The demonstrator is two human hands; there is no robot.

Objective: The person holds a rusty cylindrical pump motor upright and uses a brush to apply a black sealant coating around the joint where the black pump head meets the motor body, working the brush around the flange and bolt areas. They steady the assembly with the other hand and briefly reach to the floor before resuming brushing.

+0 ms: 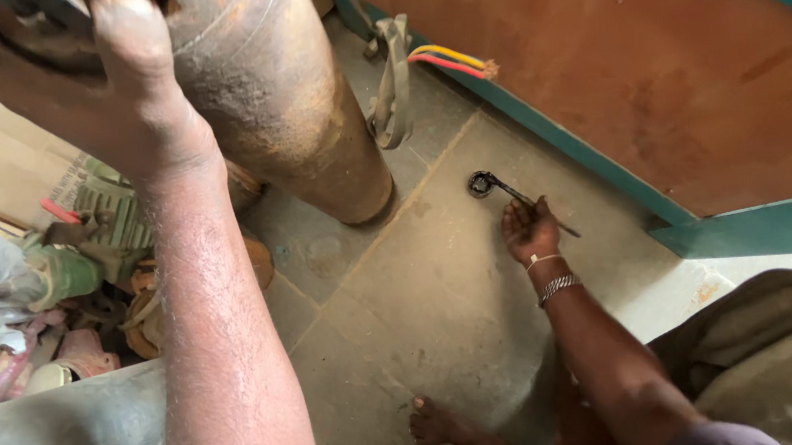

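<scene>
wrench [515, 196] is lying on the floor [424, 298], thin, stiff metal; your right hand [529, 231] is closing its grip on the shank. left hand [130, 74] is steadying the heavy, rusty cylinder [284, 87].

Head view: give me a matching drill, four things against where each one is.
Things:
1. Left hand
2. Right hand
3. Wires
4. Foot

Places:
A. bare on the floor tiles, bottom centre
B. on top of the rusty cylinder
C. on the spanner lying on the floor
D. by the teal door frame, red and yellow

Pairs: 1-B, 2-C, 3-D, 4-A
</scene>
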